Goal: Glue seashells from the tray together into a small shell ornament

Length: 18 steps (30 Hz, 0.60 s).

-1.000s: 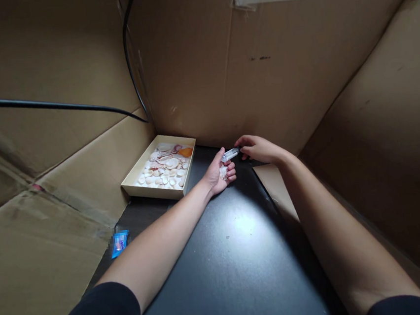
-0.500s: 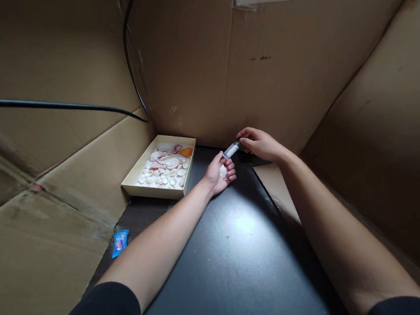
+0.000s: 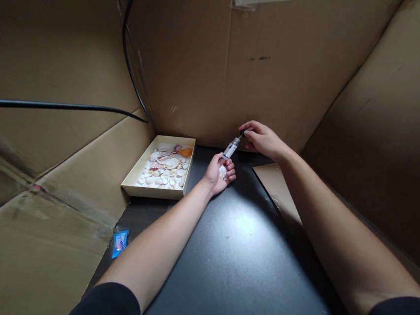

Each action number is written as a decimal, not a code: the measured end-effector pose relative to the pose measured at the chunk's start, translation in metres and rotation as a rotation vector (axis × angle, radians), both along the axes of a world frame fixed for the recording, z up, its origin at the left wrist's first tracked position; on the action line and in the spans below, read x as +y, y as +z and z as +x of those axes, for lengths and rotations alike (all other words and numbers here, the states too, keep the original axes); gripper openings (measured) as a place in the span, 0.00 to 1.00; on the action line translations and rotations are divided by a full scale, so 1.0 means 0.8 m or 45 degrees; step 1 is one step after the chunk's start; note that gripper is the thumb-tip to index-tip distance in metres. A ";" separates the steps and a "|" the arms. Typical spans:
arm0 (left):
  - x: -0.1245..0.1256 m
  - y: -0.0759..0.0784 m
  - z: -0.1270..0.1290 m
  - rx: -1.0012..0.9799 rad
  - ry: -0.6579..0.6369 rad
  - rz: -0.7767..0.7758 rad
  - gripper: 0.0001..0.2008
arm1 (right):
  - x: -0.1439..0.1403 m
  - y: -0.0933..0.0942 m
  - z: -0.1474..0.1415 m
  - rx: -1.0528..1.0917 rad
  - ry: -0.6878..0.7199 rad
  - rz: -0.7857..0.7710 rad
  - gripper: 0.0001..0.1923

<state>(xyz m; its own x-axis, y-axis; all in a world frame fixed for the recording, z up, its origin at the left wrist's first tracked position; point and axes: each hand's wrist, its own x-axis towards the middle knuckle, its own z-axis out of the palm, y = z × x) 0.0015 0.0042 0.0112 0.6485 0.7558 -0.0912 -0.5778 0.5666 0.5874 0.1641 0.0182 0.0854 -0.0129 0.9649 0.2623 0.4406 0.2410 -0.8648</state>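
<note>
Roughly left to right: blue wrapper (image 3: 119, 242) lay at the dark tabletop's (image 3: 238, 263) left edge, well apart from the work. Shallow cream tray (image 3: 153, 191) of loose shells (image 3: 166, 167) sat at the back, near the cardboard wall (image 3: 245, 65). Left hand (image 3: 219, 172) rested palm-up just right of the tray, fingers curled around a small white shell (image 3: 222, 172). Small tube (image 3: 230, 150), likely glue, angled down with its tip at that shell; right hand (image 3: 264, 140) pinched its dark upper end. My read: hold the left wrist planted on the table, squeeze lightly, hold the nozzle on the shell and off the fingers.
</note>
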 end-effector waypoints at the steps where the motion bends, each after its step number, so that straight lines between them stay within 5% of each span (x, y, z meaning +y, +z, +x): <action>1: 0.000 0.000 0.000 0.003 0.004 -0.002 0.18 | 0.000 0.001 -0.001 -0.025 0.002 -0.004 0.11; 18: 0.002 -0.002 0.000 0.022 0.024 0.017 0.15 | -0.013 0.014 0.001 -0.415 0.057 0.152 0.17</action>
<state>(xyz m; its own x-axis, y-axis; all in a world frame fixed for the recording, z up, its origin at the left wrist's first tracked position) 0.0019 0.0055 0.0095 0.6324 0.7691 -0.0919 -0.5783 0.5477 0.6046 0.1653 0.0082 0.0967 -0.1564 0.9243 0.3481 0.6754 0.3572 -0.6451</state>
